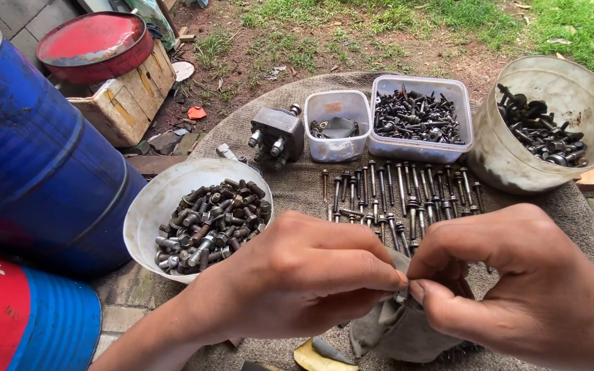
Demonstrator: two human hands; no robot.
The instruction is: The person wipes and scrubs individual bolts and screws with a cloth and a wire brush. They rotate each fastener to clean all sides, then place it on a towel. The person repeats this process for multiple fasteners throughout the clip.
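A: We have both hands pinched together at six o'clock. Left hand [304, 275] and right hand [517, 275] close narrow fingertips on a small part, likely a bolt [403, 297], half wrapped in the grey rag [397, 326].

B: The risk?

A: We judge the greasy rag could let it slip, dropping into the sorted row of bolts [397, 199] at twelve o'clock and scattering them. Our left wrist sits near the white bowl of bolts [147, 206] at nine o'clock; a nudge might tip it.

Crumpled grey rag [397, 330], pinched upright
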